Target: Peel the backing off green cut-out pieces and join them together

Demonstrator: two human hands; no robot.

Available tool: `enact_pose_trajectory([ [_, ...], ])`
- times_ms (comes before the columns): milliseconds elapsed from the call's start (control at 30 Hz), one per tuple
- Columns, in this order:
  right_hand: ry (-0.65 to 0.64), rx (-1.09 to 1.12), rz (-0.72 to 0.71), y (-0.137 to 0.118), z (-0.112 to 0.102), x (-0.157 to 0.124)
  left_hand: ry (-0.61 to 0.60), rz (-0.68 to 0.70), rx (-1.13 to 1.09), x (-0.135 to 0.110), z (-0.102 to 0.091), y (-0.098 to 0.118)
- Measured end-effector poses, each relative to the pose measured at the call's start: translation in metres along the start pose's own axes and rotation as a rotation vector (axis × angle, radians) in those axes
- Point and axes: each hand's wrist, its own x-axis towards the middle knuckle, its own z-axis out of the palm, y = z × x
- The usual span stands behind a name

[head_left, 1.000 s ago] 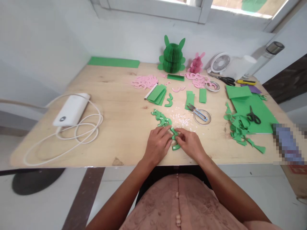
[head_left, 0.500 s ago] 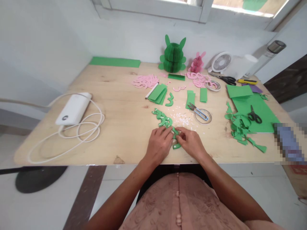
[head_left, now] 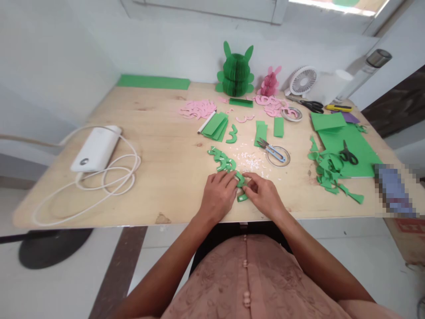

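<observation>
Between my hands, near the table's front edge, lies a curved green paper cut-out (head_left: 240,179). My left hand (head_left: 219,195) rests palm down, its bent fingertips holding the left side of this piece. On the other side, my right hand (head_left: 264,194) has its index fingertip and thumb at the piece's right edge, the other fingers curled. Another green cut-out with a small white patch (head_left: 242,198) lies just below, partly covered by the hands. Beyond my left fingers is a cluster of wavy green cut-outs (head_left: 222,159) with white strips on them. Tiny white scraps (head_left: 249,157) are scattered past my fingertips.
Blue-handled thread snips (head_left: 274,151) lie over a ring. Green paper rectangles (head_left: 215,127) and pink cut-outs (head_left: 197,109) lie farther back. A green paper figure (head_left: 236,73) stands by the wall. Green offcuts (head_left: 328,170) and black scissors (head_left: 348,154) lie right; a white power bank (head_left: 96,148) left.
My right index finger and thumb have shifted slightly on the cut-out, and more of its green surface shows between the hands. The whole view has shifted a little.
</observation>
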Motion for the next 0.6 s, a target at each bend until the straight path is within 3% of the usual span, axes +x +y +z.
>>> enact_pose_trajectory([
  [367, 0.036, -0.067, -0.057, 0.003, -0.011, -0.020, -0.007, -0.021, -0.037, -0.001, 0.000, -0.002],
  [600, 0.211, -0.241, -0.332, 0.003, -0.014, -0.033, -0.002, -0.035, -0.069, -0.002, 0.002, -0.002],
])
